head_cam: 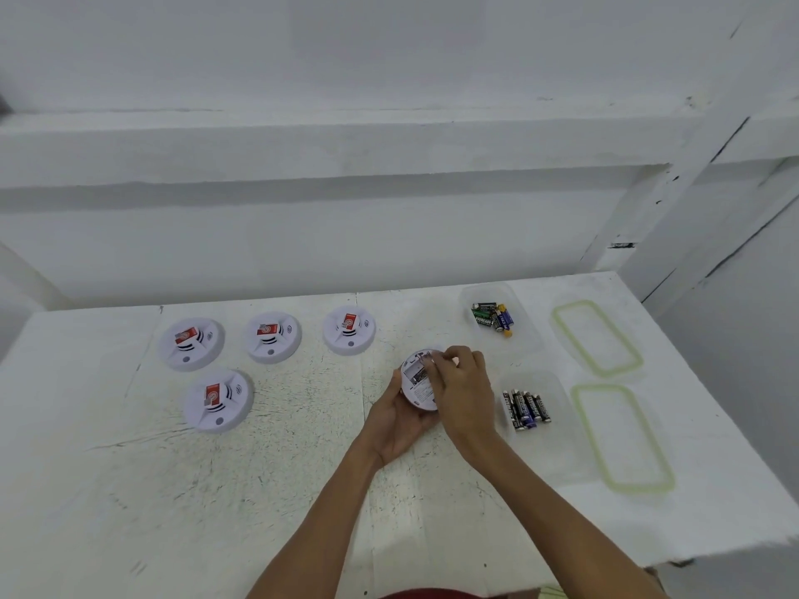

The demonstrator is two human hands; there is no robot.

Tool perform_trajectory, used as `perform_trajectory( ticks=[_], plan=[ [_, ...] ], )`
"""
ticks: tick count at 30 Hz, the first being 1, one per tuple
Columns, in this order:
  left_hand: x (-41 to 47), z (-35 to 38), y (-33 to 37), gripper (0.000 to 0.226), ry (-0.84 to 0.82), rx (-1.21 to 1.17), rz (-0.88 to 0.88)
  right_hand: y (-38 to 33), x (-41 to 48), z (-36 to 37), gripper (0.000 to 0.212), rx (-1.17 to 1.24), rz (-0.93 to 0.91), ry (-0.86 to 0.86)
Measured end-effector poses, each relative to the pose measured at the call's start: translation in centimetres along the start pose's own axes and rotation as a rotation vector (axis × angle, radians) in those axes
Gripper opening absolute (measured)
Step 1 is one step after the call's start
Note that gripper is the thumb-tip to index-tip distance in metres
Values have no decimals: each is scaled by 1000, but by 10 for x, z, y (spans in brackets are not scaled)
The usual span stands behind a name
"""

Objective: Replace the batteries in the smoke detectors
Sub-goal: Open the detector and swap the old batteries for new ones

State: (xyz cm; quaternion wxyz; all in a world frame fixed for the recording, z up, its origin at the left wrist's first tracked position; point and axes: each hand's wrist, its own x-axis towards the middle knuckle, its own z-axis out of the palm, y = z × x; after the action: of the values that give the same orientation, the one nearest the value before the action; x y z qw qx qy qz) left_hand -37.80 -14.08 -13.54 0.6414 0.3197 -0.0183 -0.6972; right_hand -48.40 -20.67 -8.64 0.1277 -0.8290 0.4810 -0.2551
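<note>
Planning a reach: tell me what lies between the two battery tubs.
Nothing: bare table separates far tub from near tub, seen in head view.

Both bare forearms reach from six o'clock toward twelve, converging at the wrists. The left hand [400,421] lies palm up, fingers cupped and closed around a load. The right hand [465,391] arches over it at three o'clock, fingertips [436,361] pinched together.

Bright, even, flat light with faint shadows; soft focus throughout, perhaps motion blur; edges bend.
</note>
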Motion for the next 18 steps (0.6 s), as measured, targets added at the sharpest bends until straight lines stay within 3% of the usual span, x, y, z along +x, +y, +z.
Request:
perform_trajectory(
  ticks=[9,18],
  plan=[
    [2,-4,-2,61,-85,28,-16,3,-25,12,39,-166,-69,-30],
    [1,-6,-1,62,-59,19,-36,1,-30,14,46,-397,-162,-62]
  ],
)
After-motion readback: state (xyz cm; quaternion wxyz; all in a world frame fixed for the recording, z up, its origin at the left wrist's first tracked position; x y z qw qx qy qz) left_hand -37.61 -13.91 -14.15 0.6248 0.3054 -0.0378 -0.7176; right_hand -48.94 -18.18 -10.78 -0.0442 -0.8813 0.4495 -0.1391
